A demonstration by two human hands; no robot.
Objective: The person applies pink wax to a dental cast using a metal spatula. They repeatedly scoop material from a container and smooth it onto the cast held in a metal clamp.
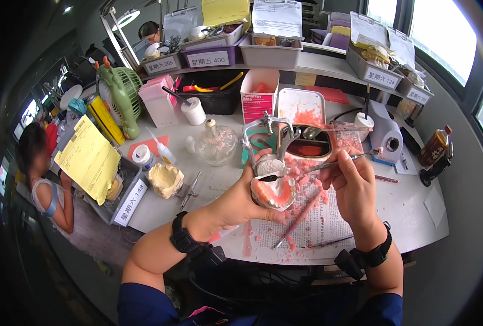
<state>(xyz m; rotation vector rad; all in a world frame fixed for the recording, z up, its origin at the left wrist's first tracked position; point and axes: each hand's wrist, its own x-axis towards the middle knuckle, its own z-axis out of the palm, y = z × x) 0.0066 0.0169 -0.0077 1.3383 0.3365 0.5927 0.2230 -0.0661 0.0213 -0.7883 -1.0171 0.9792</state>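
My left hand (235, 204) is closed around a metal dental articulator (267, 124) and its mounted plaster cast. On the cast is a pink wax denture base (272, 196), turned up toward me. My right hand (354, 185) pinches a slim metal wax knife (314, 167); its dark blade lies over the cast's upper edge, and I cannot tell whether it touches the wax. Pink wax crumbs (306, 181) are strewn under and beside the cast on a printed newspaper sheet (328, 220). A pink stick-like tool (300, 216) rests across that sheet.
Behind the articulator stand a wax box (259, 103), a white tray (301, 98) with wax bits and a glass spirit lamp (217, 144). A loose plaster cast (166, 179) and a grey bin (123, 191) are at left. A bottle (436, 145) stands right. Another person sits far left.
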